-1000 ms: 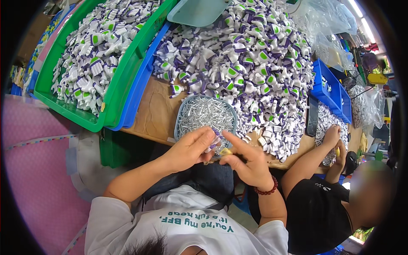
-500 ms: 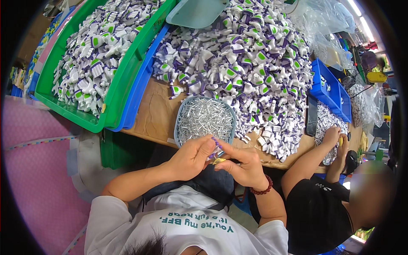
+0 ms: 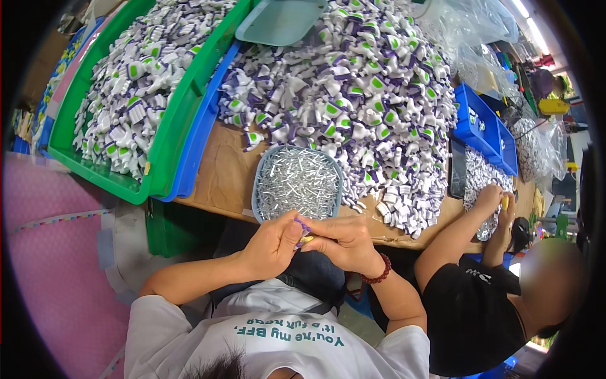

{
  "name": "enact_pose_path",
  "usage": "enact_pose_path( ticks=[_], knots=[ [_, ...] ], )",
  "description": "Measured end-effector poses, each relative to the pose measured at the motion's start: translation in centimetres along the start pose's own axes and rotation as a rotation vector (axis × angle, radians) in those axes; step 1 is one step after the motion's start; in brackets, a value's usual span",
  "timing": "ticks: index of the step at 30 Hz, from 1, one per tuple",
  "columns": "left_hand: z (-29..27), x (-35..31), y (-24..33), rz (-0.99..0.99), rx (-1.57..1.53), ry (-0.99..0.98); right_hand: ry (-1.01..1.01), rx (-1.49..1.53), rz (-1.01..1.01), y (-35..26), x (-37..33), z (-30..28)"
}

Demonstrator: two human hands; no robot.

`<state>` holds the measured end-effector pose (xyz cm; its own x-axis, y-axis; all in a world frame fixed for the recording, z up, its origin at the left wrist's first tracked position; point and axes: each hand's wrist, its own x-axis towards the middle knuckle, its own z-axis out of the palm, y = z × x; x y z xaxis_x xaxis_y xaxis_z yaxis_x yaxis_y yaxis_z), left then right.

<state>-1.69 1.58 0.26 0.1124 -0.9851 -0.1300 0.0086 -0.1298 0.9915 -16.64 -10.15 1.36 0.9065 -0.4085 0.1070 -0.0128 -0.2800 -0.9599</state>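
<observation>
Just below the pin basin, left hand and right hand pinch a small purple piece. Judged mid-work; whether heap beyond basin is done: cannot tell.

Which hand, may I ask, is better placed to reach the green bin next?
Probably the left hand: the green bin stands on that side, and the right hand lies farther from it. Both hands meet at a small purple piece.
</observation>
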Motion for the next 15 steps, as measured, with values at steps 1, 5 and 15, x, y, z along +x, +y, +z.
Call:
enact_pose_path(
  ticks=[1, 5, 15],
  knots=[
    [0.1, 0.2, -0.4, -0.003, -0.006, 0.009, 0.009, -0.014, 0.002, 0.0, 0.0, 0.0],
    [-0.7, 1.0, 0.2, -0.231, -0.318, -0.013, 0.05, 0.044, 0.081, -0.1, 1.1, 0.3],
    [-10.5, -1.2, 8.9, 0.627, -1.206, 0.48, 0.256, 0.306, 0.281, -0.6, 0.2, -1.9]
  ],
)
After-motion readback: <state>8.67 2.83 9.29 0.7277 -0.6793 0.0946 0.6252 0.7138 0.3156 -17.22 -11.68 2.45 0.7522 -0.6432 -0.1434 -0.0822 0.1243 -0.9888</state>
